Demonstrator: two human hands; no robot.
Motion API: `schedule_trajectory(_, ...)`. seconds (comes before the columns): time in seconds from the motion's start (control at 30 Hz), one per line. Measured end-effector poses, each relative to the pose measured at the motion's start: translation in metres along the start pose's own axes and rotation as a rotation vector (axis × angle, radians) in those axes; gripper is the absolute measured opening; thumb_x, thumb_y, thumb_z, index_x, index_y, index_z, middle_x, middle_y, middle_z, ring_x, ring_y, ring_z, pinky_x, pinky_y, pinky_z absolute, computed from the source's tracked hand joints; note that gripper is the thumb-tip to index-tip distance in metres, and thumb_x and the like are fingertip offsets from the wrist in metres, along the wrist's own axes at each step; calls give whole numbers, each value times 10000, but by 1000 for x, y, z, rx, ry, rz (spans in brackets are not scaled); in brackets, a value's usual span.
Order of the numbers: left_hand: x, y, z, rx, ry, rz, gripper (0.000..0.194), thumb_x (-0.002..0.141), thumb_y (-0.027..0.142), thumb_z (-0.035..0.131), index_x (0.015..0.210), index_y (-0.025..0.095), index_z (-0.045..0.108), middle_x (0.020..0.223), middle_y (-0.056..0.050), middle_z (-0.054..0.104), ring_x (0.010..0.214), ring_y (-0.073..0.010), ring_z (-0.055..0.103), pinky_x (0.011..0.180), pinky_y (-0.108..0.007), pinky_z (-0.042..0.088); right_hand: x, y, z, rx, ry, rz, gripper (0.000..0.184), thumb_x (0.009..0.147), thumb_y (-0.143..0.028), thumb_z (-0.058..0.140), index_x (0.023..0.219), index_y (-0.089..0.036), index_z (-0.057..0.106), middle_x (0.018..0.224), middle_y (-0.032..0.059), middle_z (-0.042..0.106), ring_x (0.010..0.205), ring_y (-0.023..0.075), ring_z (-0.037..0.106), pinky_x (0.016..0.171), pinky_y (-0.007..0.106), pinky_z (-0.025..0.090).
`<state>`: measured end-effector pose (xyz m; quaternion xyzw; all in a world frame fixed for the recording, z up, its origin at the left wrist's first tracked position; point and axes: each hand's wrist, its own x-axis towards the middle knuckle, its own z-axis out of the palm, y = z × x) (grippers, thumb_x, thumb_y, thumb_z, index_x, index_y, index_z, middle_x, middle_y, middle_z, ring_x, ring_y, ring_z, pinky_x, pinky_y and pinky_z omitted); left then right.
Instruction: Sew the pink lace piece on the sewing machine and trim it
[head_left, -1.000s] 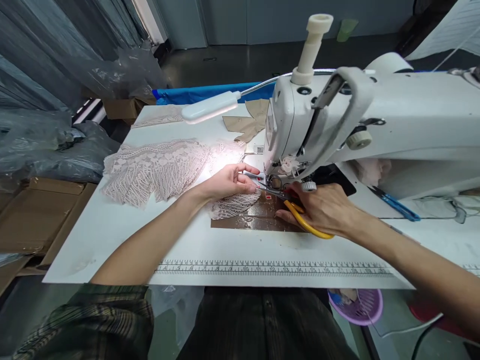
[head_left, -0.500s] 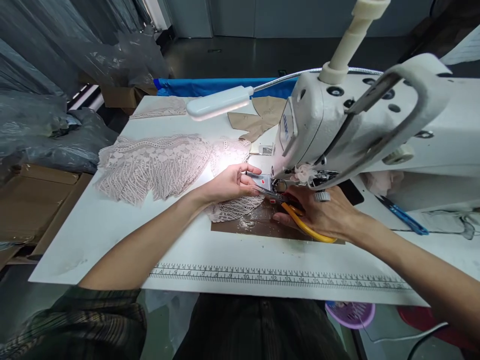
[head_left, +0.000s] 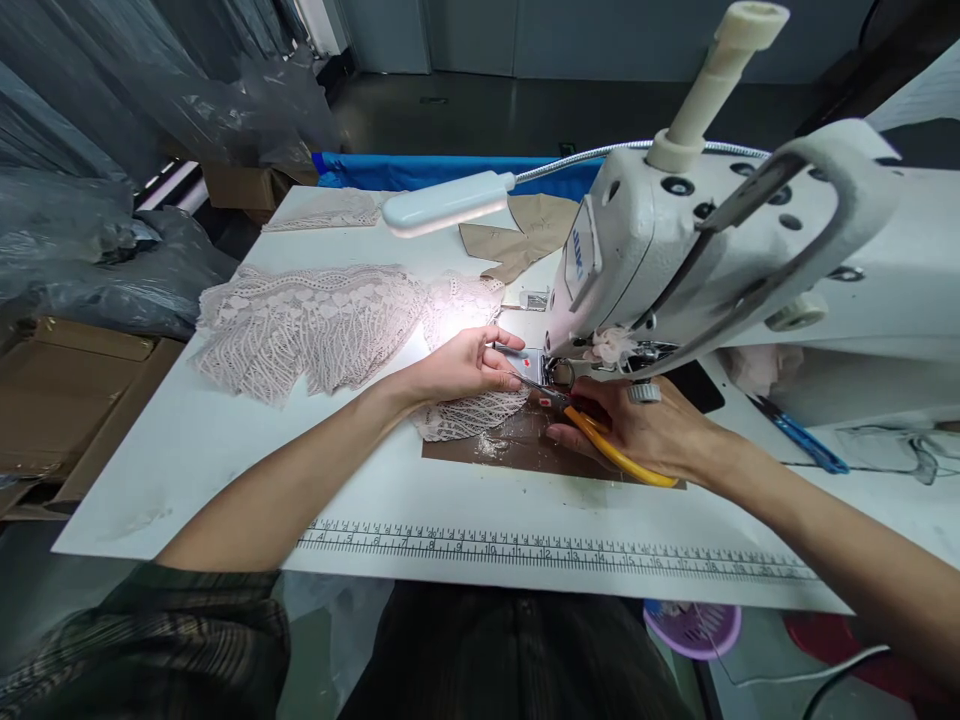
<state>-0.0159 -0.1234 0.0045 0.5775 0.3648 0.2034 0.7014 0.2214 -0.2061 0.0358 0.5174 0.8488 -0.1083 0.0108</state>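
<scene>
My left hand (head_left: pixel 472 362) lies over pale pink lace fabric (head_left: pixel 311 330), just left of the sewing machine's presser foot. Its thumb and fingertips are pinched together at the lace edge; the exact grip is partly hidden. My right hand (head_left: pixel 637 420) holds scissors (head_left: pixel 619 455) with yellow handles. Their blades point left, with the tips beside my left fingertips, in front of the presser foot. One part of the lace passes under my left hand onto a brown sheet (head_left: pixel 495 450). The machine's needle plate (head_left: pixel 527 362) shows between my left fingers and the foot.
The white sewing machine (head_left: pixel 637 230) stands on the right, with a lamp (head_left: pixel 446 203) over the lace. Behind are brown paper patterns (head_left: pixel 525 240) and another lace piece (head_left: pixel 326 210). Blue thread snips (head_left: pixel 802 437) lie right, near a dark phone-like slab (head_left: pixel 694 383). A ruler strip (head_left: pixel 555 550) runs along the front edge.
Both hands stay in nearly the same places. The scissor blades look narrower at the left fingertips, and a red-and-white mark shows beneath them. The camera view has shifted slightly.
</scene>
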Motion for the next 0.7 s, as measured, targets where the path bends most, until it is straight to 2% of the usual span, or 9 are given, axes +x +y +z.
schedule_trajectory(0.1,-1,0,0,14,3,2,489,699,178,808,1101,133,532,755,-26,694,643,-108,621,555,-229,399,2,-4,0,11,-13,23,450,910,-587,467,1029,-213,686,829,77,711,715,237,645,585,300,357)
schedule_trajectory(0.27,1,-4,1,55,6,11,443,725,214,791,1089,136,550,714,-15,676,593,-99,588,535,-237,402,3,-15,1,-65,-28,153,432,922,-558,456,1021,-203,682,760,73,704,689,240,664,537,292,312)
schedule_trajectory(0.33,0,-3,0,86,-16,41,451,735,230,771,1115,140,545,761,-38,697,655,-130,638,590,-258,465,-4,-17,2,-123,13,153,458,927,-575,434,983,-192,679,730,84,705,671,252,673,519,296,277)
schedule_trajectory(0.4,-4,4,-2,179,-24,150,483,746,255,749,1167,145,540,908,-79,720,793,-172,683,697,-295,525,-18,-14,4,-129,60,134,492,936,-601,403,967,-194,677,679,73,696,620,249,671,507,299,260)
schedule_trajectory(0.47,-11,16,-8,419,83,319,450,773,304,724,1170,158,570,1031,-90,703,889,-188,675,769,-316,532,-38,-6,9,-75,107,145,516,934,-637,395,1012,-214,680,627,38,681,541,230,650,492,295,278)
schedule_trajectory(0.53,-15,27,-16,787,270,405,309,831,357,671,1081,180,628,965,-59,687,847,-179,649,752,-309,512,-62,5,17,-39,177,215,544,907,-674,429,1075,-225,686,565,16,656,486,226,631,480,296,330)
schedule_trajectory(0.6,-12,34,-25,1114,376,327,189,890,367,593,945,195,650,770,-31,640,730,-181,615,698,-311,484,-88,18,28,-32,238,280,550,892,-667,464,1130,-227,693,654,45,707,539,249,668,491,317,420)
schedule_trajectory(0.63,-6,35,-29,1228,370,246,186,908,360,555,894,197,643,695,-26,605,679,-190,598,675,-318,474,-100,24,34,-19,263,318,545,884,-662,480,1139,-234,700,745,64,739,555,252,679,494,330,459)
schedule_trajectory(0.7,14,34,-36,1288,327,159,221,906,367,546,859,174,642,669,-52,596,643,-218,593,652,-340,471,-125,35,46,49,299,376,530,854,-670,526,1145,-267,710,912,69,765,563,249,694,469,346,514)
